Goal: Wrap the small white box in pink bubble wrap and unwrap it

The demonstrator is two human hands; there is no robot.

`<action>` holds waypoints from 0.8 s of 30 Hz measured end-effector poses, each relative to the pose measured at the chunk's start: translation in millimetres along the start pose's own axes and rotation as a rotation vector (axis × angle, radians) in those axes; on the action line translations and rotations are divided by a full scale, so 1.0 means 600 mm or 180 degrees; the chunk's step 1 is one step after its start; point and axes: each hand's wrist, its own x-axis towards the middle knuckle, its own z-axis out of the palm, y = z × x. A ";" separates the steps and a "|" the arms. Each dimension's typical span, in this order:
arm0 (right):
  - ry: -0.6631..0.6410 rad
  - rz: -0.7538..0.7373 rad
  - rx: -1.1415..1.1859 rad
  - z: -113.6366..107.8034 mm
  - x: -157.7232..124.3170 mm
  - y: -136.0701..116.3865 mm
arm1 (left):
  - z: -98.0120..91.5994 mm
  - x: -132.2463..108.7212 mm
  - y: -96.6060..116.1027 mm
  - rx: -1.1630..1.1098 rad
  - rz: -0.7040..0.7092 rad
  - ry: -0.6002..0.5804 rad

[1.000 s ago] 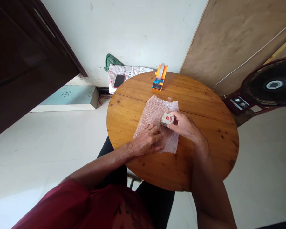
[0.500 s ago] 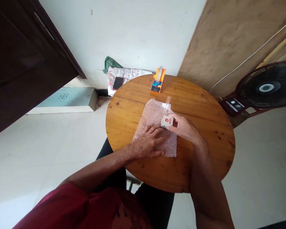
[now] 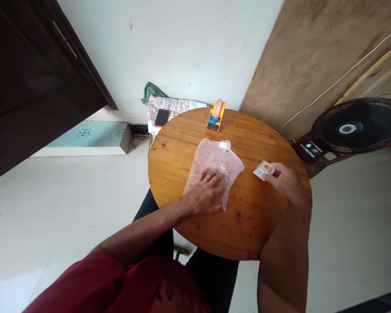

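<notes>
A sheet of pinkish bubble wrap [image 3: 211, 156] lies on the round wooden table [image 3: 176, 143], its right edge lifted and curling. My left hand [image 3: 203, 193] rests flat on the wrap's lower part with the fingers spread. To the right of the wrap, my right hand [image 3: 286, 180] grips a small pale box [image 3: 263, 170] with a red emblem between thumb and fingers. The box is tilted, and the hand is slightly blurred. A strip of clear tape [image 3: 226, 145] sits on the wrap's upper edge.
An orange and blue tape dispenser [image 3: 216, 116] stands near the table's far edge. Behind the table, a phone [image 3: 162, 117] lies on a printed white sack [image 3: 182, 105]. A dark round fan [image 3: 348, 128] is at the right, beside a brown board [image 3: 289, 65].
My right hand has carried the small box off the bubble wrap to the right. The wrap's right edge has lifted and folded in. My left hand stays on the wrap.
</notes>
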 end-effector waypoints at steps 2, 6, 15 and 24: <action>-0.0148 0.0090 -0.0184 0.003 -0.004 0.018 | 0.001 0.001 0.001 0.0008 -0.0024 -0.0001; 0.0779 -0.0289 -0.0141 -0.005 -0.021 -0.021 | 0.002 0.002 0.001 -0.0016 -0.0040 0.0001; -0.0589 -0.2080 0.0288 0.102 -0.057 -0.228 | 0.010 0.002 -0.003 -0.0023 -0.0020 0.0109; -0.0409 -0.1451 -0.0457 0.149 -0.010 -0.118 | 0.007 0.003 -0.001 -0.0007 -0.0009 0.0052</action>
